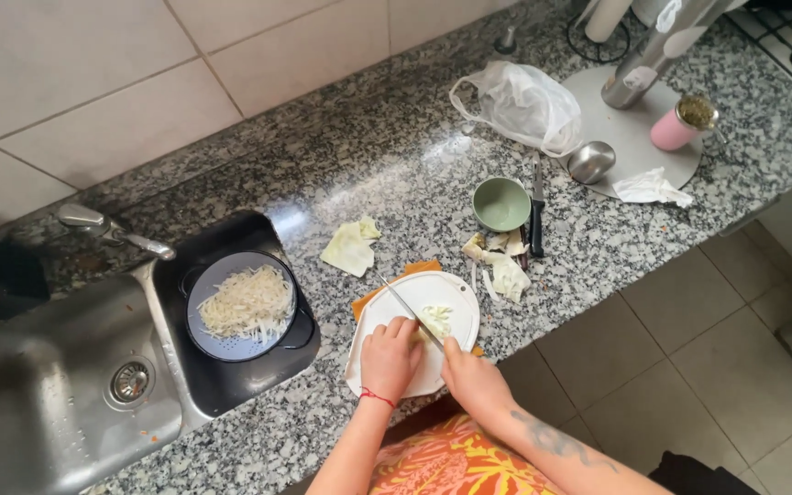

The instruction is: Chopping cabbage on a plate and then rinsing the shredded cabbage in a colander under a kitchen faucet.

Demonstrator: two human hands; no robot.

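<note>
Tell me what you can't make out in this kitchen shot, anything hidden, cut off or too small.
- Knife handle, head view: hidden inside the right hand.
- Cabbage piece on the white board: partly covered by the left hand.
- Plastic bag contents: hidden by crumpled film.
- Tall metal flask: top cut off by the upper edge.
- Pink cup contents: too small to tell.

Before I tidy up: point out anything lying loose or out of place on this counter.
Cabbage scraps lie on bare granite beside the white cutting plate, and one loose cabbage leaf sits apart near the sink. A crumpled plastic bag lies on the counter.
</note>
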